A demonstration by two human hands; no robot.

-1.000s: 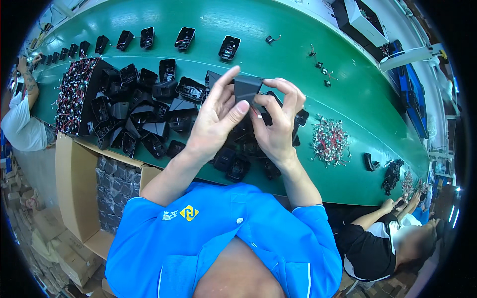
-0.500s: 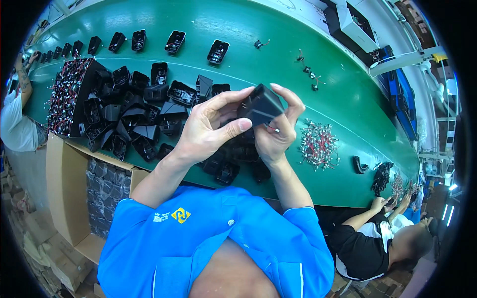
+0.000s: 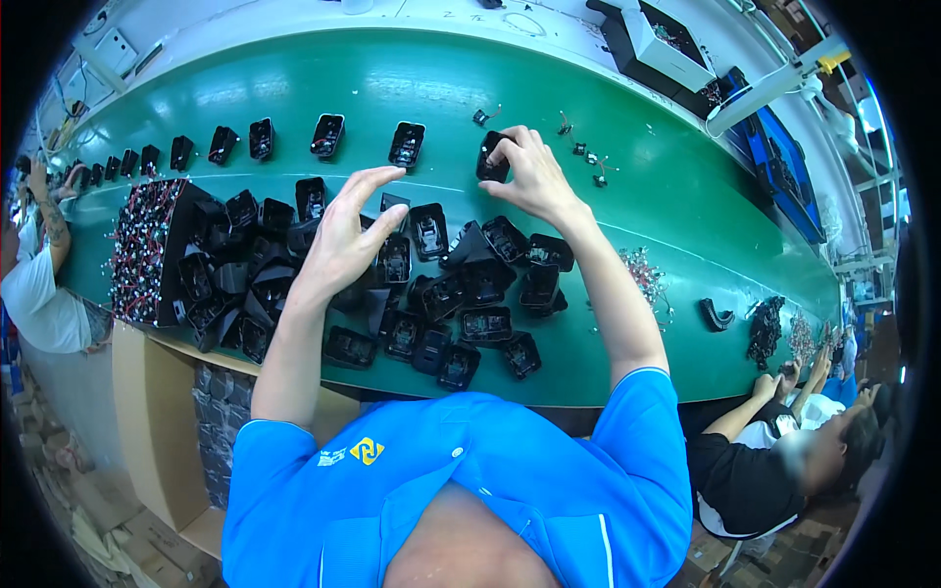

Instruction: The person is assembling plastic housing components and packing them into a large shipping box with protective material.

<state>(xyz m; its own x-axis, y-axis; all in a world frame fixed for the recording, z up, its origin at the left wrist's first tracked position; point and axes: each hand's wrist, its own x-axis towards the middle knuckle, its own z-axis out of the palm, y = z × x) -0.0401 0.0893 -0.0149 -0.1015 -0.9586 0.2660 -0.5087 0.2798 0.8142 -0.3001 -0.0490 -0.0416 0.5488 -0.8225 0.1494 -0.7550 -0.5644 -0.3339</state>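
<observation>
At the far side of the green table, my right hand [image 3: 534, 178] grips a small black plastic housing [image 3: 489, 167] that stands at the right end of a spaced row. The thumb and fingers close on its right side. My left hand [image 3: 345, 233] hovers, empty, over a heap of similar black housings, its thumb and fingers apart. Beneath and between my arms lie several open-topped housings [image 3: 486, 324] with parts inside. Left of my right hand, another housing [image 3: 407, 145] of the row sits on the table.
Small wired components fill a black box [image 3: 162, 255] at the left. More wired parts [image 3: 642, 279] lie right of my right forearm, and a few loose ones [image 3: 591, 157] beyond it. A cardboard carton [image 3: 147, 412] stands below the table edge. People work at both ends.
My right hand has carried the housing from in front of me to the row's right end. My left hand has let go of it and moved left. The view has shifted slightly.
</observation>
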